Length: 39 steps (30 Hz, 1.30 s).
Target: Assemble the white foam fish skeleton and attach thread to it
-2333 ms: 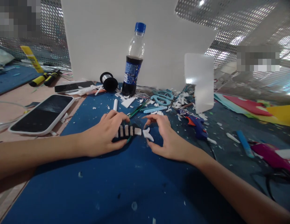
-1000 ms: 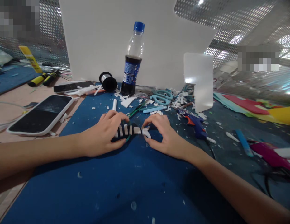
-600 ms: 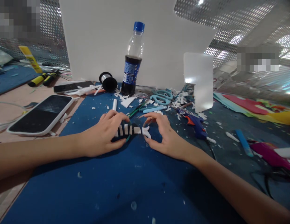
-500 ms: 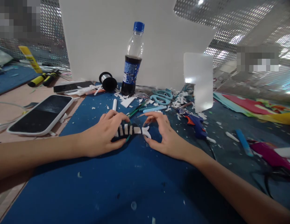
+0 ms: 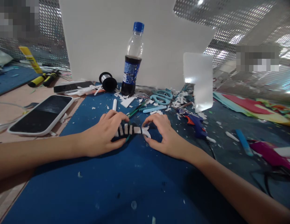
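Both left hand [image 5: 104, 133] and right hand [image 5: 167, 133] clamp fingers on white pieces' [image 5: 137, 130] edges, blue mat [image 5: 133, 180] spreading in front.

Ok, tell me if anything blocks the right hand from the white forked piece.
Nothing visible does: the white forked piece lies between thumb and index finger of the right hand; contact is unclear.

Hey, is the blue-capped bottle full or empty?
Partly full. The bottle holds dark liquid to just above its blue label and looks clear above that.
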### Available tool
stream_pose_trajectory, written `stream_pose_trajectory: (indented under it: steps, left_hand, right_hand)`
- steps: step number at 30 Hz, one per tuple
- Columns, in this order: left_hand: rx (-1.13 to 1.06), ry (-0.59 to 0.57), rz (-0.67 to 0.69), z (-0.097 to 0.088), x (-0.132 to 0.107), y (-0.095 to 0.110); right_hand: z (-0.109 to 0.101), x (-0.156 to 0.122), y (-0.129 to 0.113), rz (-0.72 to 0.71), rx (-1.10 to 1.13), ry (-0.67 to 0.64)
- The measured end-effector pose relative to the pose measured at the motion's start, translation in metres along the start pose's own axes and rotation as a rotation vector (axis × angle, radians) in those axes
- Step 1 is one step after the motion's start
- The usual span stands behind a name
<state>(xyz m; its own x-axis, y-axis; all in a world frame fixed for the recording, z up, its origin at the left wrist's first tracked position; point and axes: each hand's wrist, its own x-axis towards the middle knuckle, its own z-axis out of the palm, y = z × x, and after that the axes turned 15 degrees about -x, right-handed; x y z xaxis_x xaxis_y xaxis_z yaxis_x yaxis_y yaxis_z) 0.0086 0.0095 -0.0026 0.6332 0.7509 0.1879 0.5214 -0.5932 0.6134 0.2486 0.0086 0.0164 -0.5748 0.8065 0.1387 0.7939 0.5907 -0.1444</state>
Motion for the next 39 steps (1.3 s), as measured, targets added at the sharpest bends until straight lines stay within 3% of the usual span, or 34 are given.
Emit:
stream_pose_trajectory:
  steps: [39]
  left_hand:
    - [0.007, -0.004, 0.005, -0.0007, 0.0021, 0.0011]
  right_hand:
    - [-0.0006, 0.0, 0.0006, -0.02, -0.026, 0.004]
